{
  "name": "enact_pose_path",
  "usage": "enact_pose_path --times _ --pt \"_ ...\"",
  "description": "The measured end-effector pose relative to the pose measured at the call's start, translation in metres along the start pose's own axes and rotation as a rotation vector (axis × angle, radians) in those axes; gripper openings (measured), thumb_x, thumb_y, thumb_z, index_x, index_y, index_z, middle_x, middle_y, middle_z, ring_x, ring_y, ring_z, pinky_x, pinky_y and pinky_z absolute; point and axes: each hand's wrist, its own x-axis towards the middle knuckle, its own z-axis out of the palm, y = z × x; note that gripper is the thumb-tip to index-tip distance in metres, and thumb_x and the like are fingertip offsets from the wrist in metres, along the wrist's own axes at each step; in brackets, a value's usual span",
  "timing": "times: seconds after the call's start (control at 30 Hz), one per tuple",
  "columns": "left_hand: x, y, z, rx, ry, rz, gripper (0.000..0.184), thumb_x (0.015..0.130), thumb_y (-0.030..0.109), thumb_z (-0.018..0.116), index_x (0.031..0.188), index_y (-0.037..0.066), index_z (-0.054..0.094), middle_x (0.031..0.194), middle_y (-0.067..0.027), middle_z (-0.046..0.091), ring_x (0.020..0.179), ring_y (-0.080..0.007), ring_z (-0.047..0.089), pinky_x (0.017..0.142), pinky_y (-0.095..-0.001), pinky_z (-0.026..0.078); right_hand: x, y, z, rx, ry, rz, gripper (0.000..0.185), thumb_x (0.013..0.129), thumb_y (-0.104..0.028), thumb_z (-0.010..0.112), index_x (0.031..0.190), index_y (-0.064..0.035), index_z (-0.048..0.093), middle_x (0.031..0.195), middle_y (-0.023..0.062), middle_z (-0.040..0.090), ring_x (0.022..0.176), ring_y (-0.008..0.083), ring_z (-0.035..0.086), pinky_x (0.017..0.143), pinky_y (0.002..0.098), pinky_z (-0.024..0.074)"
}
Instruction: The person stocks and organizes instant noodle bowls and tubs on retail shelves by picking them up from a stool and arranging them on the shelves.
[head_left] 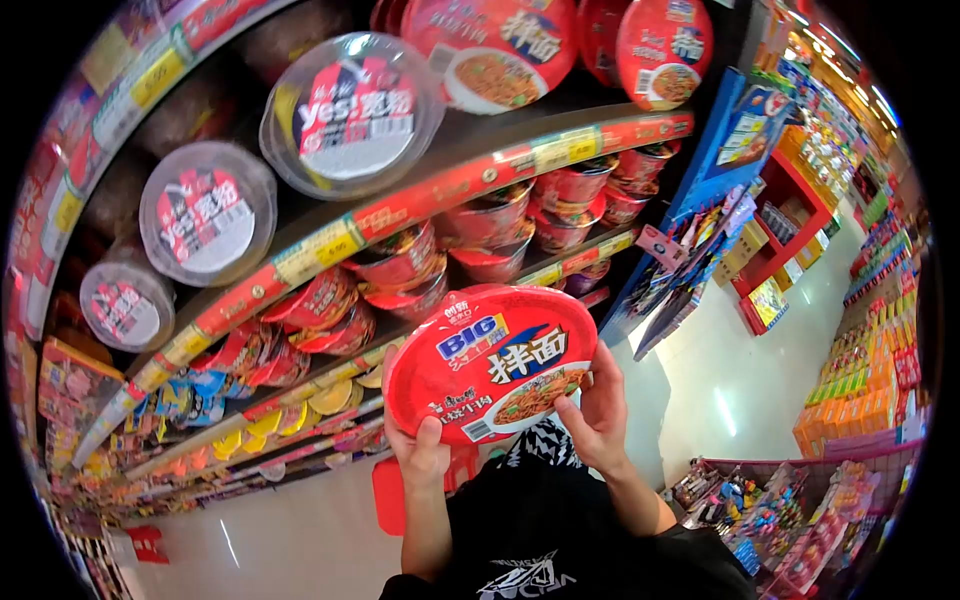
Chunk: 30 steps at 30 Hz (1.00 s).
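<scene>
A large red instant noodle bowl (pixel 505 345) is held up in front of my body, its printed lid facing me. The lid shows "BIG", white lettering and a picture of noodles. My left hand (pixel 421 452) grips its lower left edge, thumb on the lid. On the other side, my right hand (pixel 600 415) holds the right rim, with the thumb near the noodle picture. The fingers behind the bowl are mostly hidden. Similar red noodle bowls (pixel 500 50) stand on the upper shelf just beyond.
Clear-lidded tubs (pixel 352 115) sit on the upper shelf, above a red price rail (pixel 430 205). Stacked red noodle cups (pixel 495 235) fill the shelf below. A blue display rack (pixel 690 210) borders the aisle floor (pixel 715 385). A red basket-like object (pixel 390 497) is beside my left forearm.
</scene>
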Motion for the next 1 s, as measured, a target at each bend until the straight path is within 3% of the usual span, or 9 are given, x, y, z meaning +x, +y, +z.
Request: enact_pose_path --times 0.2,0.43,0.5,0.63,0.67,0.8,1.0 --pt "-0.032 0.013 -0.037 0.082 0.113 0.003 0.108 0.072 0.033 0.081 0.148 -0.001 0.011 0.136 -0.0151 0.045 0.125 -0.0238 0.046 0.105 -0.0396 0.038 -0.022 0.004 0.022 0.072 -0.089 0.117 0.069 0.085 0.0 0.061 0.143 0.0031 0.023 0.142 0.0159 0.037 0.13 0.0249 0.038 0.108 0.0401 0.0275" --pt "-0.052 0.037 -0.047 0.202 0.078 0.093 0.113 0.07 0.029 0.083 0.148 -0.001 0.008 0.137 -0.0203 0.043 0.127 -0.0287 0.044 0.106 -0.042 0.036 -0.033 0.012 0.022 0.117 -0.253 0.214 0.062 0.088 -0.001 0.055 0.142 0.0033 0.026 0.143 0.0166 0.036 0.13 0.025 0.038 0.108 0.0402 0.0284" --pt "-0.058 0.039 -0.049 0.269 0.056 0.137 0.114 0.069 0.027 0.084 0.148 -0.001 0.007 0.137 -0.022 0.043 0.128 -0.0309 0.043 0.106 -0.0433 0.035 -0.036 0.012 0.024 0.135 -0.262 0.28 0.064 0.087 0.0 0.055 0.143 0.0037 0.024 0.145 0.0186 0.032 0.134 0.0273 0.033 0.111 0.0413 0.0241" --pt "-0.082 0.028 -0.073 0.571 -0.037 0.323 0.103 0.074 0.015 0.08 0.148 -0.001 0.01 0.135 -0.0223 0.046 0.128 -0.0345 0.043 0.104 -0.0469 0.037 -0.038 0.011 0.024 0.04 -0.384 0.354 0.07 0.083 0.002 0.055 0.144 0.0043 0.022 0.151 0.0216 0.023 0.142 0.0315 0.021 0.114 0.0432 0.0135" --pt "-0.083 0.031 -0.065 0.604 -0.027 0.372 0.101 0.073 0.013 0.081 0.148 0.004 0.015 0.133 -0.0186 0.05 0.126 -0.0381 0.045 0.103 -0.0491 0.038 -0.038 0.016 0.018 -0.008 -0.484 0.304 0.076 0.081 -0.002 0.061 0.145 0.0033 0.022 0.153 0.0223 0.018 0.144 0.0328 0.015 0.115 0.0428 0.0095" --pt "-0.084 0.033 -0.074 0.794 -0.202 0.442 0.098 0.07 0.009 0.08 0.149 0.012 0.021 0.122 -0.0139 0.061 0.122 -0.0428 0.047 0.102 -0.0544 0.035 -0.041 0.026 0.014 0.012 -0.514 0.333 0.08 0.081 -0.01 0.066 0.146 0.0013 0.021 0.154 0.0221 0.016 0.143 0.0331 0.016 0.115 0.0426 0.0102" --pt "-0.081 0.04 -0.06 0.91 -0.342 0.444 0.097 0.068 -0.003 0.071 0.149 0.018 0.022 0.122 -0.008 0.063 0.126 -0.0424 0.042 0.106 -0.0604 0.028 -0.045 0.036 0.017 0.044 -0.533 0.343 0.084 0.081 -0.015 0.067 0.147 -0.0001 0.019 0.154 0.0217 0.014 0.143 0.0328 0.016 0.115 0.0427 0.0107"
